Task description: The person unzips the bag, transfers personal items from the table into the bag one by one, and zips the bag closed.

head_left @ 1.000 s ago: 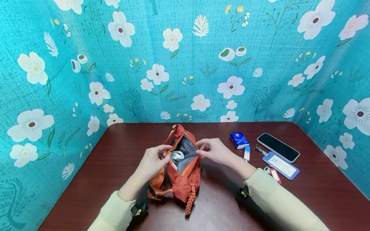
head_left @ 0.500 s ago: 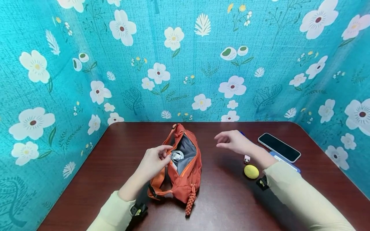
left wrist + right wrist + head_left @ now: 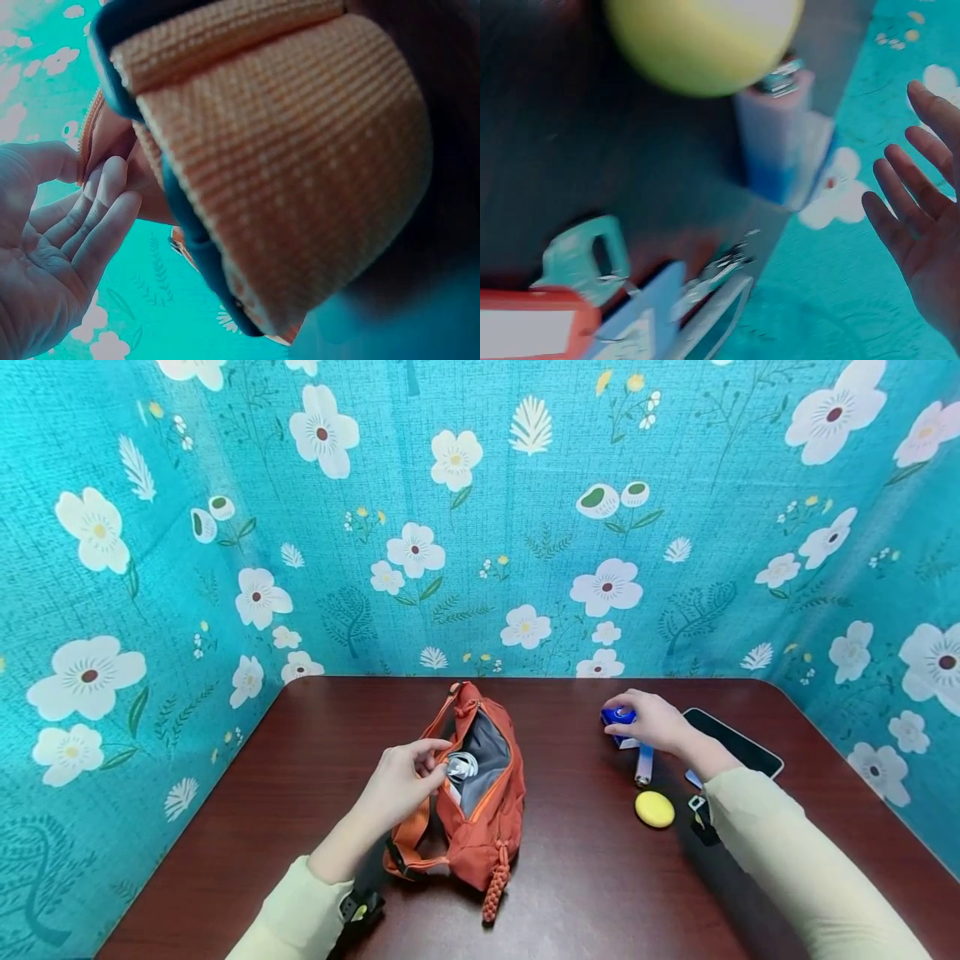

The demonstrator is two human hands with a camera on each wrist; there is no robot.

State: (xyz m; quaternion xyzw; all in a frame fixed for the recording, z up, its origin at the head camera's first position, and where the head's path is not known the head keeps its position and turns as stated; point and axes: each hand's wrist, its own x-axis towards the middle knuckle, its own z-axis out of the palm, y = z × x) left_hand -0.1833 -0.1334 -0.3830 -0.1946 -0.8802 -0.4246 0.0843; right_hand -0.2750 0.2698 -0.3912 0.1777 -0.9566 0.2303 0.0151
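Note:
An orange waist bag (image 3: 487,827) lies unzipped on the table, its grey lining (image 3: 491,747) showing. Inside sits a coiled white cable (image 3: 462,766). My left hand (image 3: 401,785) pinches the left edge of the bag's opening between thumb and fingers; the left wrist view shows this hand (image 3: 60,247) partly beside the orange strap (image 3: 292,165). Over at the right, my right hand (image 3: 660,724) reaches over a blue tissue pack (image 3: 617,716), hiding part of it. In the right wrist view that hand (image 3: 934,217) has its fingers spread and holds nothing.
Close by the tissue pack are a pink-and-blue lighter (image 3: 643,766) and a smooth yellow oval object (image 3: 655,809). A phone (image 3: 738,747) lies behind the right forearm. The right wrist view shows a red key tag (image 3: 532,330) and a blue card holder (image 3: 649,311).
My right hand has let go of the bag's right edge and moved right to the tissue pack. The yellow object has come into view from behind the arm. My left hand keeps its hold.

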